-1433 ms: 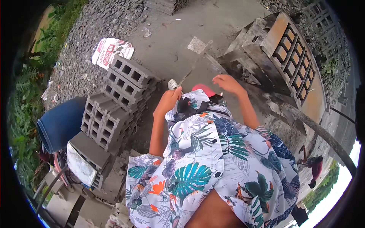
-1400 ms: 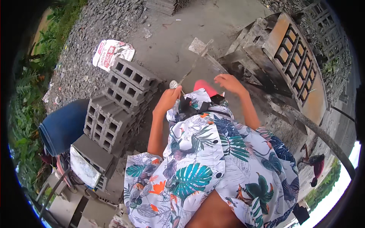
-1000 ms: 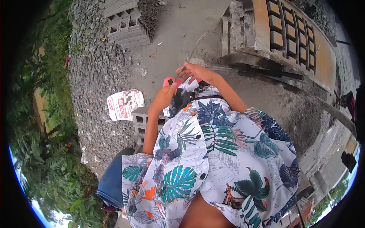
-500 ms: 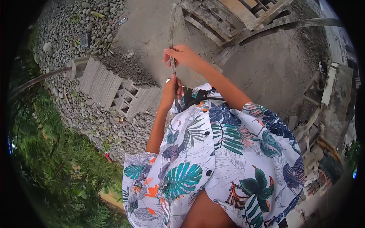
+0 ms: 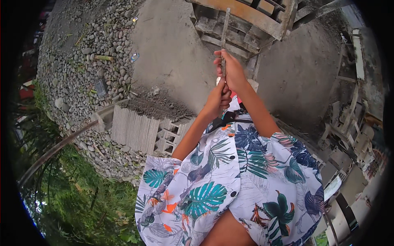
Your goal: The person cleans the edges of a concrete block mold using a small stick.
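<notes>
A long, thin, dirt-grey stick or handle (image 5: 225, 30) points away from me, nearly upright in the picture. My left hand (image 5: 216, 100) is closed around its near part, close to my waist, with the thumb lying along it. Just beyond, my right hand (image 5: 233, 73) wraps the same stick, its fingers curling over from the right. The far end overlaps a weathered wooden frame (image 5: 242, 14) in the view. What the near end looks like is hidden behind my hands.
Hollow concrete blocks (image 5: 137, 133) stand at left, dark soil (image 5: 162, 106) heaped beside them. A long pole (image 5: 61, 145) reaches a grey box-like piece there. Rounded stones (image 5: 88, 61) cover the ground beyond. Planks and scrap (image 5: 349, 119) lie at right; plants (image 5: 90, 201) grow lower left.
My hands and the stick have shifted right in the view, and the stick's far end now overlaps the wooden frame. The surroundings have shifted too as my view turned.
</notes>
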Motion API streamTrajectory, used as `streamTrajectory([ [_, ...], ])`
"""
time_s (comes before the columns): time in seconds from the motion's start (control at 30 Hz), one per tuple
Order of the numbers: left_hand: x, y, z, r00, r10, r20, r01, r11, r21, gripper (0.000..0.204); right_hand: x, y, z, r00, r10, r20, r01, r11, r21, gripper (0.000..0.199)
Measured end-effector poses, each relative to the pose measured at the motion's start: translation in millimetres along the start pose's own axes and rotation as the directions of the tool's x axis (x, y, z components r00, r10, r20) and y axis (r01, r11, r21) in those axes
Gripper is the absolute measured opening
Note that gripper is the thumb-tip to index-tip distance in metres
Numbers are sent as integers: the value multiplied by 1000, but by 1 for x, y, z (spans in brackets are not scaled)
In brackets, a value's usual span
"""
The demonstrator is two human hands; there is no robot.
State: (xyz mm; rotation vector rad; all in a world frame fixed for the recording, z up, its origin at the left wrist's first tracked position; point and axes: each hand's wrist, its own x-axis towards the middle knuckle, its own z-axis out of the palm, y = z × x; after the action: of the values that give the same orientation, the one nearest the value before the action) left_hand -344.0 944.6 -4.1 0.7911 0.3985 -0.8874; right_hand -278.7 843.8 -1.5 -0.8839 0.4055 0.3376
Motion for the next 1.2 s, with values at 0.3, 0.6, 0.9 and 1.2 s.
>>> streamTrajectory([
  [0.3, 68, 101, -43, 1000, 6, -25, -8, 997, -82, 37, 145, 5, 25, 991, 129, 42, -136, 952, 273, 32],
  [0.6, 110, 187, -86, 982, -11, -186, 24, 997, 67, 35, 231, -10, 84, 978, 55, -203, -22, 986, 163, 33],
  [0.9, 166, 255, -118, 984, -38, 176, 5, 983, 183, 35, 291, -37, 97, 876, -197, -441, 247, 967, 59, 34],
  [1.2, 175, 273, -137, 949, -227, 219, 212, 973, 89, 39, 299, -27, 117, 837, -142, -529, 147, 989, -33, 35],
])
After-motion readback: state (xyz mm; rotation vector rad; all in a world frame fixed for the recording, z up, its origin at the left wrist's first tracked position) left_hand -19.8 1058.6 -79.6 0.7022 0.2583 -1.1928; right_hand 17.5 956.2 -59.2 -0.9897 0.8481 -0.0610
